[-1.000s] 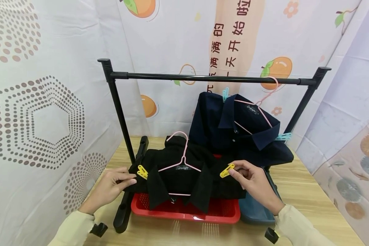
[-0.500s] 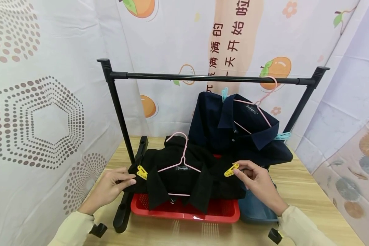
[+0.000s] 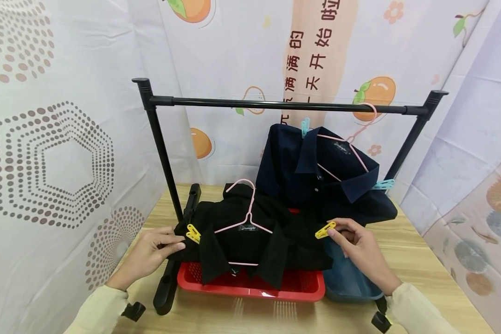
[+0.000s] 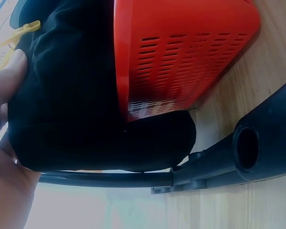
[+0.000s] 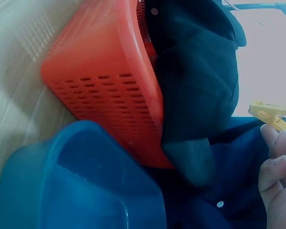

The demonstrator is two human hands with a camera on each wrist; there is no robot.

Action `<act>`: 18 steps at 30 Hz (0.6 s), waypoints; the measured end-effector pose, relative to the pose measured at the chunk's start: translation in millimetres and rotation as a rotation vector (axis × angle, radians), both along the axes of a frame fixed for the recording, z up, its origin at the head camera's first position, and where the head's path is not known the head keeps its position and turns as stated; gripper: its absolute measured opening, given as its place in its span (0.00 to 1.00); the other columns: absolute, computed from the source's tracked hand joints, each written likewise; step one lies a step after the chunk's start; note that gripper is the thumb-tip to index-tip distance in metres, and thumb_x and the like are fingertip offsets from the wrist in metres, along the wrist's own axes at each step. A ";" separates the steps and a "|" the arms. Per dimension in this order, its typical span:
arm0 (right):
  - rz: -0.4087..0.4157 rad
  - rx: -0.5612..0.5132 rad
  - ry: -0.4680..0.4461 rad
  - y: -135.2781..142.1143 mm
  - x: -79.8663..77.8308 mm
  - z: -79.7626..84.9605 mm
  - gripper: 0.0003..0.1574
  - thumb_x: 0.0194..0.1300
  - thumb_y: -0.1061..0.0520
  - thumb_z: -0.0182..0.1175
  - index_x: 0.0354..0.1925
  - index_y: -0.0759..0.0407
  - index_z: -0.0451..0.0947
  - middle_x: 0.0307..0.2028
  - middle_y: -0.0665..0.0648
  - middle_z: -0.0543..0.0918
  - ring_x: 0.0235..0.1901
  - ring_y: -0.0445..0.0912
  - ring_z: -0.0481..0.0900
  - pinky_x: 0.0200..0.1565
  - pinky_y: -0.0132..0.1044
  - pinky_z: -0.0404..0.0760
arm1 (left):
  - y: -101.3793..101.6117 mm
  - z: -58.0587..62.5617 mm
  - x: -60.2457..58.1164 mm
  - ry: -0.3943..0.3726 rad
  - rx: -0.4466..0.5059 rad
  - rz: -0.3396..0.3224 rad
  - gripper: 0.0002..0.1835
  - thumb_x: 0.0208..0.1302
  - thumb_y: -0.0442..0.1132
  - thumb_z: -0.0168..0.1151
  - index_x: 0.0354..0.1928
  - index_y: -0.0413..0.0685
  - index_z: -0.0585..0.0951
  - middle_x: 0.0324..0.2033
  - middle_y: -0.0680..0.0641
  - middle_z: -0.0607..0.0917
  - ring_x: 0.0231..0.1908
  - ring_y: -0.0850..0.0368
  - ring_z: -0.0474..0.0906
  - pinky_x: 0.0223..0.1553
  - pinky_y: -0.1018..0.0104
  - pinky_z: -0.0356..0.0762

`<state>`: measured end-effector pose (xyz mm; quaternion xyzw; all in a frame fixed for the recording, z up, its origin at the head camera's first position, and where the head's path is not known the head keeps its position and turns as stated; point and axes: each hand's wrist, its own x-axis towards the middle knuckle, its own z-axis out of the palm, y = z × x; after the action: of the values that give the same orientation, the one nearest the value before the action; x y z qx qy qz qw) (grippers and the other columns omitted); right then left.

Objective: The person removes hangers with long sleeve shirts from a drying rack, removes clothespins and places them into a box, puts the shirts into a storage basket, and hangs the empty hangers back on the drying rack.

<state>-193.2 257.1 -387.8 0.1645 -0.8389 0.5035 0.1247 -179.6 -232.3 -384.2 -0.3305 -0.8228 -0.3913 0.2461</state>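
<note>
Yellow peg (image 3: 324, 230) is pinched by just one end in the right fingers (image 3: 345, 223), black shirt (image 3: 271, 253) is spread between there and the left fingers (image 3: 167, 239) clamped on its edge, so honestly the peg could be dropped if squeezed off-centre.

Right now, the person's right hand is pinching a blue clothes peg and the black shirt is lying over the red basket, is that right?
Not quite. The clothes peg in the right hand is yellow, not blue, as the head view shows. The black shirt is indeed lying over the red basket.
</note>
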 end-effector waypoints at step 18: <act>-0.082 0.033 -0.021 22.7 -4.9 -19.6 0.18 0.67 0.51 0.59 0.53 0.56 0.76 0.38 0.55 0.80 0.16 0.45 0.71 0.17 0.36 0.73 | -2.1 -3.8 0.1 -0.011 0.010 -0.010 0.12 0.45 0.19 0.69 0.33 0.35 0.87 0.18 0.57 0.71 0.15 0.68 0.61 0.18 0.79 0.60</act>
<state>-198.1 279.8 -407.3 0.1266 -0.8544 0.4859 0.1336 -179.4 -234.4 -388.1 -0.3311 -0.8207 -0.3985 0.2411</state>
